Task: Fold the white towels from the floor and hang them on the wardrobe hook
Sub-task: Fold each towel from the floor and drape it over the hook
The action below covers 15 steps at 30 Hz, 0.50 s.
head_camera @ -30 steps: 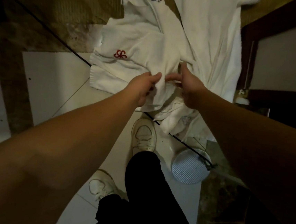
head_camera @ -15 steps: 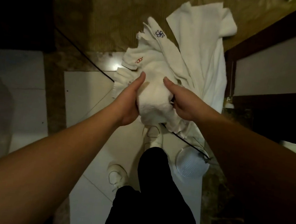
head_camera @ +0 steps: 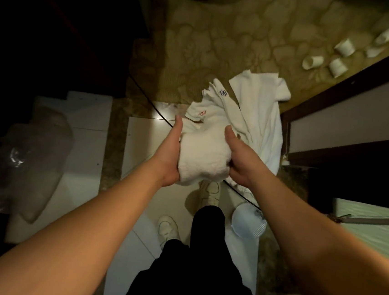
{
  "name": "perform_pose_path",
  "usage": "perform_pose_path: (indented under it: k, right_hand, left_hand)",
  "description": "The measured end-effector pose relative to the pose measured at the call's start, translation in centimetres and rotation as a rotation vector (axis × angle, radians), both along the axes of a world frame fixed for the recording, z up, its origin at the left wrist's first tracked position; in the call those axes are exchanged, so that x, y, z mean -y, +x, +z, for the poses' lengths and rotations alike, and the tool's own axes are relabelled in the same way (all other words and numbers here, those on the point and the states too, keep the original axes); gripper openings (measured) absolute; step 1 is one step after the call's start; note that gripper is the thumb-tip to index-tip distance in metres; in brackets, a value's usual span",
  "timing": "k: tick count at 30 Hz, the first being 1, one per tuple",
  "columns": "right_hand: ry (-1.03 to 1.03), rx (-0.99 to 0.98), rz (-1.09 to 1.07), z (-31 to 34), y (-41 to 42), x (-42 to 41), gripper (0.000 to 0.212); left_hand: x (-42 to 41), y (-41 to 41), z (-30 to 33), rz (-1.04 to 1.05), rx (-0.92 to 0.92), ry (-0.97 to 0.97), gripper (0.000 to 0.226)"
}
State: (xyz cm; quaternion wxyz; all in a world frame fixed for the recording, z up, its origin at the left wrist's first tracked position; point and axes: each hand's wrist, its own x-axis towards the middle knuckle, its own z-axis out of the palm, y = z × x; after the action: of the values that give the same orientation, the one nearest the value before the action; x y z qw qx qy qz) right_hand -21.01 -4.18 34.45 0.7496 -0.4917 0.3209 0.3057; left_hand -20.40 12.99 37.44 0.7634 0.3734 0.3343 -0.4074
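Both the left hand (head_camera: 170, 154) and right hand (head_camera: 239, 161) are clamping a bunched towel (head_camera: 203, 157) mid-fold, so it's probably needing squaring up before hanging.

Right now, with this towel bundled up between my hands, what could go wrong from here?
The towel bundle is only squeezed between your left hand and right hand; its loose lower edge may unfold or slip.

A black cable runs across the floor under the remaining towels and past your shoe, so a step could snag it.

Paper cups lie on the carpet, possibly underfoot.
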Motion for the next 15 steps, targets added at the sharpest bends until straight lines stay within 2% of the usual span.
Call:
perform_pose_path:
  k: [5, 8, 10, 12, 15]
  right_hand:
    - [-0.195, -0.002, 0.076, 6.8, -2.9, -3.6, 0.080]
    - [-0.501, 0.006, 0.197, 10.4, -4.7, -5.1, 0.119]
    - [-0.599, -0.002, 0.193, 12.4, -6.0, -5.7, 0.131]
    - [-0.595, -0.013, 0.144, 13.9, -7.3, -5.8, 0.131]
    - [-0.546, -0.018, 0.134, 15.2, -9.6, -4.7, 0.116]
  left_hand:
    - [-3.3, -3.6, 6.9, 0.054, 0.058, 0.050, 0.084]
    - [-5.1, -6.1, 10.3, 0.073, 0.089, 0.128, 0.088]
    - [-6.4, -8.0, 12.0, 0.058, 0.101, 0.218, 0.093]
    - [-7.9, -10.0, 13.5, 0.072, 0.106, 0.295, 0.095]
    - [-10.8, -13.6, 15.6, 0.111, 0.115, 0.353, 0.089]
